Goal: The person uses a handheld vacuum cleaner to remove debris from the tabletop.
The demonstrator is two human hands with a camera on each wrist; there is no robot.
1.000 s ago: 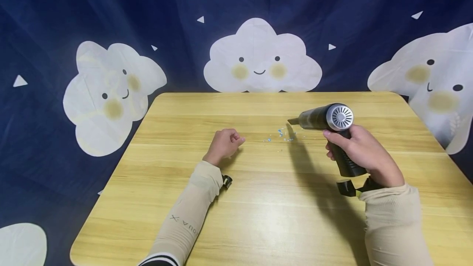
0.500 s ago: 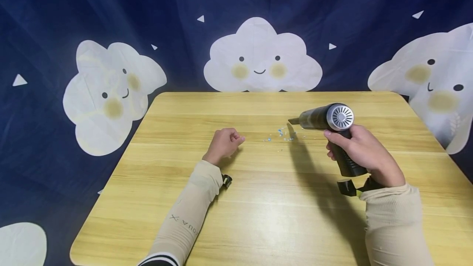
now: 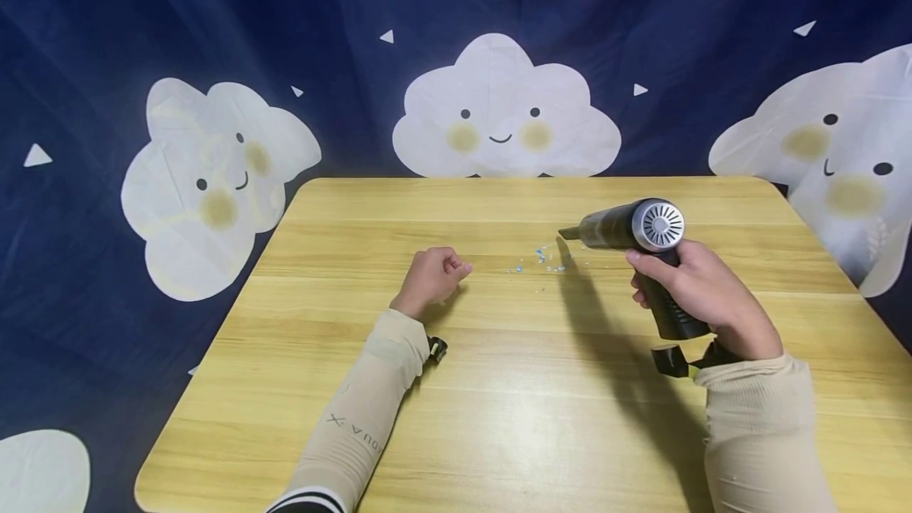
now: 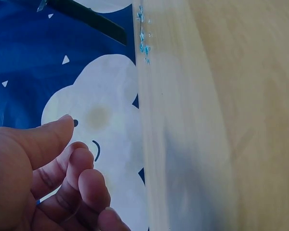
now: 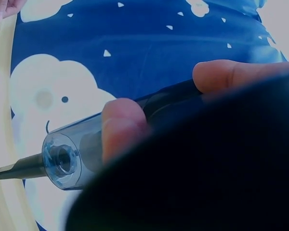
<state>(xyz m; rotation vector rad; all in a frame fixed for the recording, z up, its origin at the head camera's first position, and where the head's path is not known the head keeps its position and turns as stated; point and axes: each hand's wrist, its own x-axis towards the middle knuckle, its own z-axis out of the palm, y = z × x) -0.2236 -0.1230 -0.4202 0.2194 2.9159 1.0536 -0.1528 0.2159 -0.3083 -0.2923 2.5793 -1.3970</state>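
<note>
My right hand [image 3: 701,287] grips the black handle of a handheld vacuum cleaner [image 3: 613,226], whose round silver vent faces me. Its narrow nozzle points left, close over small blue and white scraps [image 3: 541,256] scattered on the table. In the right wrist view the vacuum's clear dust cup [image 5: 62,159] shows bluish bits inside, and a thumb and finger lie along the body. My left hand [image 3: 432,279] rests at the table left of the scraps, fingers loosely curled. The left wrist view shows nothing between those fingers [image 4: 94,185].
The wooden table [image 3: 484,402] has rounded corners and spreads under both arms. A dark blue curtain [image 3: 342,6] with smiling white clouds hangs right behind its far edge. Each wrist carries a small black camera mount [image 3: 437,350].
The vacuum cleaner in my right hand has shifted very slightly to the right. A few scraps near the nozzle look thinned out. My left hand stays in place.
</note>
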